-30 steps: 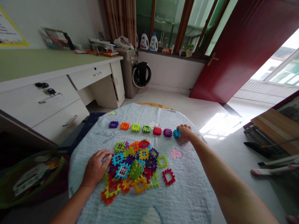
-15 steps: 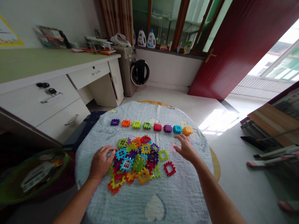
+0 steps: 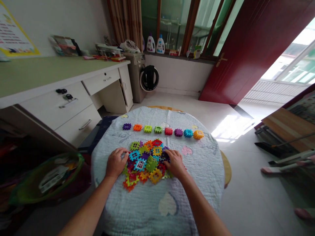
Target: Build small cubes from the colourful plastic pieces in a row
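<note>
The pile of loose toothed plastic pieces [image 3: 147, 162] lies in the lower middle of the frame, on the cloth [image 3: 133, 213] that covers the table, and the hands are apart, one on each flank of it. The left hand [image 3: 116, 162] rests against the pile's left edge, thumb spread from the fingers, with nothing seen in its grasp; the right hand [image 3: 174, 161] reaches over the right edge, fingertips among dark purple pieces [image 3: 166, 153], and whether it pinches one I cannot tell. Picking cleanly probably calls for lifting straight up, since the notched rims look apt to snag and drag neighbours along. The green piece [image 3: 151, 163] and the white-and-blue window piece [image 3: 139, 164] on top seem the easiest to take. The left hand would do well as a light fence, without pressing. Beyond the pile, the row of blocks [image 3: 168, 131] crosses the middle of the frame; wrists and sleeves of cloth folds should best stay clear of it.
</note>
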Motion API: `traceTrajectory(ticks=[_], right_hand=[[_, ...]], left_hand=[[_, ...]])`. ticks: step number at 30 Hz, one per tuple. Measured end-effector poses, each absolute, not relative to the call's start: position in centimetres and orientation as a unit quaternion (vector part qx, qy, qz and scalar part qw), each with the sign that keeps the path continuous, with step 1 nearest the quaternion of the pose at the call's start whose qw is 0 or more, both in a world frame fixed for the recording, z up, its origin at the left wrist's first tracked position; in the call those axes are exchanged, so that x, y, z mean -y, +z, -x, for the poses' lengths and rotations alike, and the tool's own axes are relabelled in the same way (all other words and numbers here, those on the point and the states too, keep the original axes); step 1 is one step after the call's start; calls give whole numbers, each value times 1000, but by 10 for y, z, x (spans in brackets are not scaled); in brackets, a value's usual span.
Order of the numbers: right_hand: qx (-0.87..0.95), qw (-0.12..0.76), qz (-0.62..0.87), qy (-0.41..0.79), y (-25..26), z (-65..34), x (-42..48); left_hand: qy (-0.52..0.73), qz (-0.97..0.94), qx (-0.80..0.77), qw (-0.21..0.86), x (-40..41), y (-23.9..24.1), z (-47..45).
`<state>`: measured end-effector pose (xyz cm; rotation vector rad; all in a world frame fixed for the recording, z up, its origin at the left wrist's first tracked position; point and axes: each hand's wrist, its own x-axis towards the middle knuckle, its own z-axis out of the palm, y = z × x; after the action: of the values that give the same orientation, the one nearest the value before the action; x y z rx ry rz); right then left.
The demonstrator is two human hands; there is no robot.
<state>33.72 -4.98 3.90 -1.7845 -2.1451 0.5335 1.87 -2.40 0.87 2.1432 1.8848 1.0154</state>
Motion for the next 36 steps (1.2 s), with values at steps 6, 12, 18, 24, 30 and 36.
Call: traceTrajectory(ticks=[6,12,18,24,30,36], right_hand=[[716,173,657,160,43,-345,59],[705,194,660,169,46,-372,70],[655,198,723,89,44,-404,74],[637,208,739,63,25,-426,78],[641,239,725,82,9,-427,74],[629,280,723,58,0,-435,72]], left_hand=[[337,-706,-621,46,23,7,-18],[336,-707,-621,39,22,4,-17],[336,-713,-614,32,22,3,-16],[335,-714,-615,31,22,4,-17],[330,-718,-613,35,22,5,-17],[331,-715,-615,35,21,3,-16]])
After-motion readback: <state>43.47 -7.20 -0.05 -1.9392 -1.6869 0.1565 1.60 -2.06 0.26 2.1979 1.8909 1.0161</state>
